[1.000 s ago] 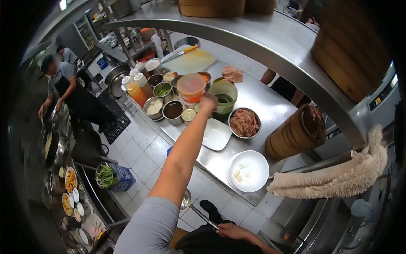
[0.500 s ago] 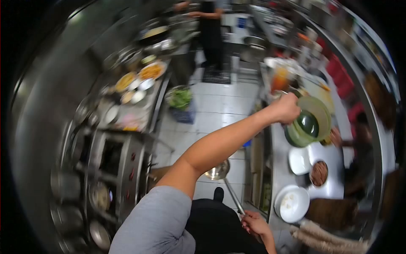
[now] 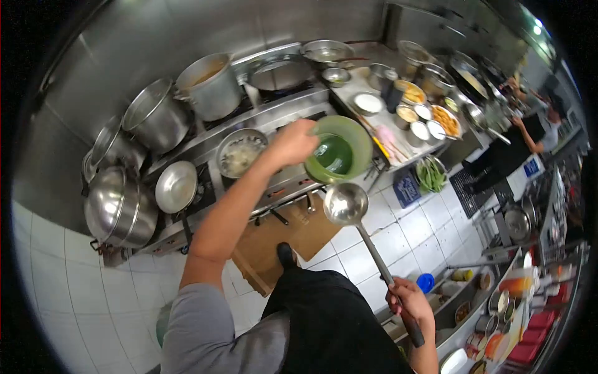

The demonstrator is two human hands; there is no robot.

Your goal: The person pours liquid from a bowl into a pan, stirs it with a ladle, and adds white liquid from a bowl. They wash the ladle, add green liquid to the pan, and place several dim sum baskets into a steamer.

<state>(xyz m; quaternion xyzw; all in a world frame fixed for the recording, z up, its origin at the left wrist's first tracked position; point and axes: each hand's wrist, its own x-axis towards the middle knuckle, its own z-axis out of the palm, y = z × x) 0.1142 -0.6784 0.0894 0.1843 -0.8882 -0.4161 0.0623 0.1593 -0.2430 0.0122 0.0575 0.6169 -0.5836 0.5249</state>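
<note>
My left hand [image 3: 294,143] is closed on the rim of a translucent green plastic container [image 3: 362,146], held out in front of the stove. Liquid with a shine on it lies at the container's bottom. In my right hand [image 3: 410,300] is the handle of a long metal ladle [image 3: 347,204]. The ladle's round bowl points forward, just below the container in this view. Left of the container, a pan [image 3: 242,153] with pale food in bubbling liquid sits on a burner.
An empty-looking pan [image 3: 176,187] and a tall stockpot [image 3: 209,87] stand on the stove. A side counter holds white bowls [image 3: 368,103] and plated food. Greens [image 3: 430,174] fill a floor bin. Another person [image 3: 520,140] works at the far right.
My view has swung left from the right-hand counter to the stove. The green container has come along in my left hand, and the ladle is now raised forward in my right.
</note>
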